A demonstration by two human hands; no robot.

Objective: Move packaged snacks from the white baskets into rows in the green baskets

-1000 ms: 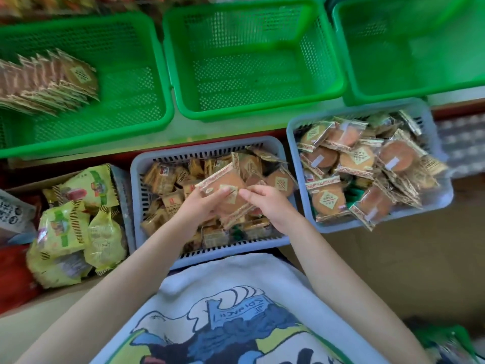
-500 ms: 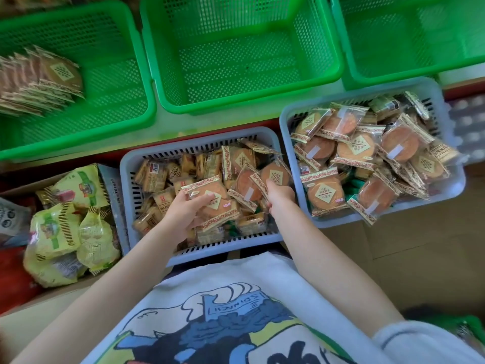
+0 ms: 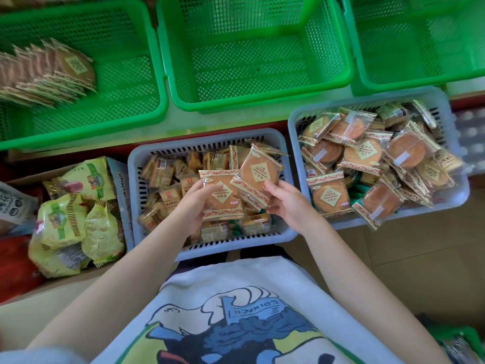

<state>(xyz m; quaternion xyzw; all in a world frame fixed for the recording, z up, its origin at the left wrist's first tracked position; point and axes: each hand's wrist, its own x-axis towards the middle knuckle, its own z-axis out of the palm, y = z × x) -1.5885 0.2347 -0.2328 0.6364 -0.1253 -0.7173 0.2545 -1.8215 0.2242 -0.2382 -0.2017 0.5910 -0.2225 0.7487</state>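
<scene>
So we've got a cake pack [image 3: 223, 194] pinched in the left hand [image 3: 193, 206] and another [image 3: 258, 172] in the right hand [image 3: 287, 203] over the middle white basket [image 3: 136, 185], and we'd square them up before adding to the row [image 3: 49, 72] in the left green basket [image 3: 147, 106].

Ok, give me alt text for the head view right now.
Left hand and right hand each hold a round packaged cake over the near white basket of snacks. A second white basket of cakes sits to the right; behind, the left green basket holds one row of packets, two others look empty.
</scene>
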